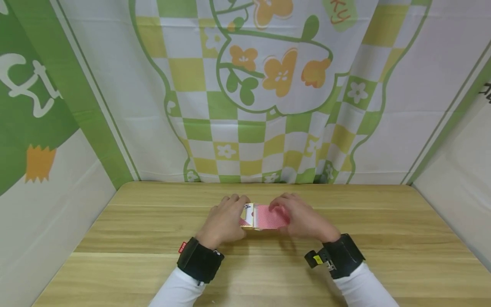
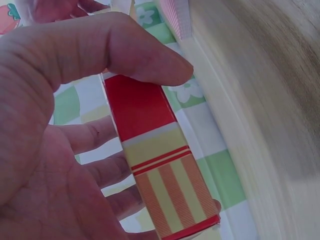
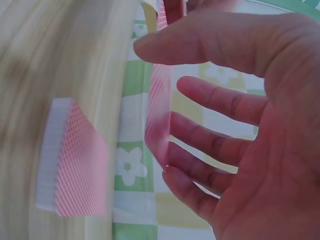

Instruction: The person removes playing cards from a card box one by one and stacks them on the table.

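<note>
Cards [image 1: 267, 216] with pink backs are near the middle of the desk [image 1: 115, 260], just to the right of the card box [image 2: 165, 170]; we cannot tell if their left end is inside the box or only against it. The left hand [image 1: 224, 221] grips this box, with the thumb on its near side and the other fingers behind; we judge that such a hold makes the box steady. The right hand [image 1: 304, 217] holds the pink cards, its fingers bent around them, thumb toward us; probably this is so that the cards lie squared and in one line with the box. A panel with the letter A [image 1: 249, 216] faces up beside the left fingers; it seems to belong to the box. In the right wrist view we see a thin pink strip [image 3: 159, 110] passing behind the thumb; a thicker pink-and-white block [image 3: 82, 165] shows apart from it, toward the desk, but we cannot say whether it rests there. Black straps [image 1: 200, 260] go around both wrists, perhaps to carry the small cameras.
</note>
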Tool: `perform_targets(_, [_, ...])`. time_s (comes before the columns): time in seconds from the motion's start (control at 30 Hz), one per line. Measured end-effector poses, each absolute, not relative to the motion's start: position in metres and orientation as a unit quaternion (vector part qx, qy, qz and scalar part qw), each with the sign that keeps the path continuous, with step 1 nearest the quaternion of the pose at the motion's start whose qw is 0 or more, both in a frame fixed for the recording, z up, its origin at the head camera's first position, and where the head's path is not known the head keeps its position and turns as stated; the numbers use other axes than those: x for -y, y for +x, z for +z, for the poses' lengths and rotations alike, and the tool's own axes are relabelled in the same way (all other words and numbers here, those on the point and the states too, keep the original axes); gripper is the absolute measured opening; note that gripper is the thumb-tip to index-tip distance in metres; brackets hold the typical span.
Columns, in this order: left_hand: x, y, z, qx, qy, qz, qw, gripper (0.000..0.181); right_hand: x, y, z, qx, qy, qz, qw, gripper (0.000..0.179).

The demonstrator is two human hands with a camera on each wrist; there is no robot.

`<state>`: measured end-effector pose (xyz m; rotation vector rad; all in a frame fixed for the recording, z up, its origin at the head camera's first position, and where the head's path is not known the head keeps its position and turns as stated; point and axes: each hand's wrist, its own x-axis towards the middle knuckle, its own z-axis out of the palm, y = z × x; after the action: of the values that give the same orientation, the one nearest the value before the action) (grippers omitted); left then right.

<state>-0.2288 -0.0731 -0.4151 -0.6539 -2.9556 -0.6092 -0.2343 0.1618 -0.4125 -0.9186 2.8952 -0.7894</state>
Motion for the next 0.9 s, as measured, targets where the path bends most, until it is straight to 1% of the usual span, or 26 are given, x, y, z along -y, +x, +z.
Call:
perform_targets(0.1, [0.074, -0.229, -0.415, 0.958, -0.208, -0.197, 0.027, 0.069, -0.167, -0.234, -0.409, -0.925, -0.285, -0.253, 0.004, 0.05])
perform_targets(0.27, [0.074, -0.229, -0.414, 0.959, -0.205, -0.194, 0.028, 0.069, -0.175, -0.236, -0.406, -0.929, -0.269, -0.255, -0.012, 0.055])
perform_targets(0.4, [0.075, -0.229, -0.414, 0.96, -0.207, -0.189, 0.029, 0.069, -0.178, -0.237, -0.405, -0.936, -0.244, -0.254, -0.013, 0.055])
perform_targets(0.6, [0.075, -0.23, -0.414, 0.959, -0.209, -0.188, 0.031, 0.069, -0.179, -0.24, -0.406, -0.947, -0.211, -0.24, -0.018, 0.053])
perform_targets(0.9, [0.074, -0.23, -0.414, 0.959, -0.21, -0.188, 0.032, 0.068, -0.176, -0.24, -0.41, -0.964, -0.148, -0.219, -0.017, 0.056])
